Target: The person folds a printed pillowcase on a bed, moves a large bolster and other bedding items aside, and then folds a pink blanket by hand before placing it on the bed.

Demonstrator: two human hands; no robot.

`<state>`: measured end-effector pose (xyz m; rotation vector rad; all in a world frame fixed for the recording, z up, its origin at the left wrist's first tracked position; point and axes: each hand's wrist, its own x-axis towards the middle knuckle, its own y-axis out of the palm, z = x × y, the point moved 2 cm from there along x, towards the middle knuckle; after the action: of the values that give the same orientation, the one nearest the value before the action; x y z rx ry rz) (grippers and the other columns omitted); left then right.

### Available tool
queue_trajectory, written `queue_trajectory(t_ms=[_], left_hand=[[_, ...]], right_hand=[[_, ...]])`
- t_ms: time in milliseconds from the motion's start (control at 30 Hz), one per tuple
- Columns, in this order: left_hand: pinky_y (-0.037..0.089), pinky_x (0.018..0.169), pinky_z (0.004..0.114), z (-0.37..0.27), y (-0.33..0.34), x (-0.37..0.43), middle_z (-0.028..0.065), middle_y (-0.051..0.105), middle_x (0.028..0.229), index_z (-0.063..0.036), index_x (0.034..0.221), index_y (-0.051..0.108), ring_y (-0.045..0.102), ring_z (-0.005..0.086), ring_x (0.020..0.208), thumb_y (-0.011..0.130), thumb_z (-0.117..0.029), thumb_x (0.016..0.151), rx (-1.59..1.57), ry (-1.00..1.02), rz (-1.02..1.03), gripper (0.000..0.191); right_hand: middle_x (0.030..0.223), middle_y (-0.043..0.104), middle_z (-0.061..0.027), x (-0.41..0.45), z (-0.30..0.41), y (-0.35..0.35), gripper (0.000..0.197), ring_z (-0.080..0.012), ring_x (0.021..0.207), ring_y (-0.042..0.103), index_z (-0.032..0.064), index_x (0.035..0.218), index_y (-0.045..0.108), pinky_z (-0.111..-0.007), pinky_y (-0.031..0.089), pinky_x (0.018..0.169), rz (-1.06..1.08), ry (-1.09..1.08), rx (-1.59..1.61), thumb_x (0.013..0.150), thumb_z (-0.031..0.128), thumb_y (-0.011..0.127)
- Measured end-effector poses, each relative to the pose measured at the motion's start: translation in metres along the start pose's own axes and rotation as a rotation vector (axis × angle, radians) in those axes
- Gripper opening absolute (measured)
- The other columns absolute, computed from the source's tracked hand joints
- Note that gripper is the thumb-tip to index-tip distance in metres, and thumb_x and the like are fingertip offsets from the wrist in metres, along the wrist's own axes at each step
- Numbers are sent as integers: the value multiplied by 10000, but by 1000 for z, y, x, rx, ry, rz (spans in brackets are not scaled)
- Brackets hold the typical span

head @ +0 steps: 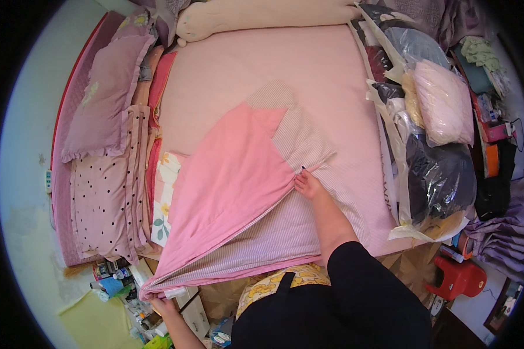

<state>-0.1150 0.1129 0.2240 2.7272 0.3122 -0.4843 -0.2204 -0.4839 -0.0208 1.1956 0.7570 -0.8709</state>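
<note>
A pink pillowcase-like fabric cover [231, 161] with a striped inner side [262, 235] lies spread at the near part of the bed. My left hand [160, 303] grips its near left corner, beside a small white tag, at the bed's edge. Out over the bed, my right hand [305, 183] pinches the cover's edge where the pink cloth meets the stripes. Between the hands the edge runs taut, with a long fold opening below it. Part of the striped cloth lies crumpled past my right hand.
A long plush pillow [266, 15] lies at the bed's far end. Pillows [105, 96] and folded polka-dot bedding [107, 205] line the left side. Plastic-wrapped bundles [441, 174] stand on the right. A red stool [458, 277] is at lower right, bottles and small items at lower left.
</note>
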Motion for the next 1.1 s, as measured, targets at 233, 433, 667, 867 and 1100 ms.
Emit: queue_trajectory(t_ms=[233, 433, 667, 867, 1100], left_hand=[[414, 841, 338, -5, 14, -10, 85, 528, 1008, -38, 977, 494, 503, 204, 918, 514, -271, 753, 30, 46, 29, 324], [370, 888, 400, 5, 23, 12, 93, 501, 1065, -44, 1012, 491, 473, 240, 977, 493, -305, 759, -46, -52, -181, 363], [358, 894, 408, 4, 11, -16, 92, 488, 1082, -52, 1050, 455, 457, 244, 1002, 458, -313, 788, 57, 36, -15, 369], [362, 888, 380, 7, 6, -6, 93, 492, 1069, -50, 1014, 469, 468, 229, 977, 434, -239, 805, 68, 39, -220, 284], [342, 914, 381, 6, -10, 0, 88, 468, 1115, -47, 1075, 444, 440, 227, 1026, 451, -374, 800, 103, 6, 9, 428]], right_hand=[[852, 519, -76, 28, 23, 30, 259, -222, 871, 490, 25, 946, 468, -348, 407, 753, -144, -275, 125, 742, 165, 546], [709, 485, -66, 108, 90, -97, 235, -144, 596, 462, 20, 819, 477, -274, 369, 449, -773, -625, -302, 675, 140, 619], [529, 399, -17, 49, 100, -34, 201, -102, 428, 358, 87, 635, 444, -214, 256, 347, -211, -307, 184, 695, 124, 631], [642, 477, -32, 37, 115, -28, 146, -110, 526, 420, 73, 723, 498, -195, 302, 404, -25, -235, 107, 712, 157, 617], [848, 565, -70, -53, 163, 10, 259, -151, 747, 524, 4, 957, 513, -243, 403, 596, -118, -591, -439, 713, 74, 565]])
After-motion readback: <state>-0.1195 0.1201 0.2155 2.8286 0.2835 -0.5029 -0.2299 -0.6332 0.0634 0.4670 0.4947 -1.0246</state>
